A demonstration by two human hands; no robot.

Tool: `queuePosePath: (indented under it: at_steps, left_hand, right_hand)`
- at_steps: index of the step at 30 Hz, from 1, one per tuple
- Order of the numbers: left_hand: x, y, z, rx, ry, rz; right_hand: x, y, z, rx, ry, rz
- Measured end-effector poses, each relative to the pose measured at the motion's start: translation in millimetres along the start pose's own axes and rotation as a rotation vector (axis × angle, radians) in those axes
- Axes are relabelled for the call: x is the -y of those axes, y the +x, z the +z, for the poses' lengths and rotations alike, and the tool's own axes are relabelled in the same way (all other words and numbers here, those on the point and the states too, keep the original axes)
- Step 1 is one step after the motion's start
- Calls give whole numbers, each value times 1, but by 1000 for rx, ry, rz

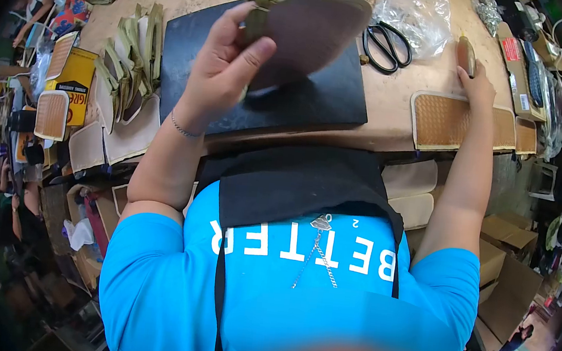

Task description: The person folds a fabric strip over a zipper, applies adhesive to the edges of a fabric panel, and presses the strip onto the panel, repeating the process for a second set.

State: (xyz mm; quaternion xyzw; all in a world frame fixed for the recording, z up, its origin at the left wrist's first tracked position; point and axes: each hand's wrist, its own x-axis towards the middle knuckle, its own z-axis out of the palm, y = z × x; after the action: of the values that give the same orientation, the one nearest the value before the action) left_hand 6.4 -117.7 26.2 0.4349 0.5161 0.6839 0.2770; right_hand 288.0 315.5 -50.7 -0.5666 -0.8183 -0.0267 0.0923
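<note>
Raised in my left hand (227, 67) is a sandal sole (309, 38), a flat greyish-brown piece with a rounded end. Olive fabric (259, 19) is bunched along its upper edge, under my thumb and fingers. It is tilted above a black board (203, 40) on the table. On the right, my right hand (478, 88) is closed around the near end of a wooden-handled tool (467, 57); its working end cannot be made out. Below that hand lie woven tan panels (437, 123) with pale edging.
Black-handled scissors (386, 48) and a clear plastic bag (417, 18) lie between my hands. Olive-strapped pieces (132, 57) are stacked at left beside a yellow adhesive tin (82, 82). Boxes and bagged items (525, 71) line the right edge. Other people are at far left and lower right.
</note>
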Motion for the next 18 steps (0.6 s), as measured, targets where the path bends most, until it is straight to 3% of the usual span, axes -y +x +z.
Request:
queuePosePath:
  at_steps: [2,5,7,9,11,18]
  left_hand:
    - [-16,-5,10,140,-19,-10]
    - [-20,-12,19,229,-37,-5]
    - [-23,-14,19,291,96,-5]
    - [-26,-16,21,283,144,-15]
    - [-30,-17,23,316,194,-25]
    - [-40,-20,32,393,301,-98]
  right_hand:
    - [-5,0,10,-3,99,-2]
    - [-30,22,40,-310,550,-81]
    - [-5,7,4,-188,1300,123]
    - [17,-9,-36,-324,1676,0]
    - [45,-38,-91,-362,1796,-108]
    - [93,-112,-184,144,1879,-695]
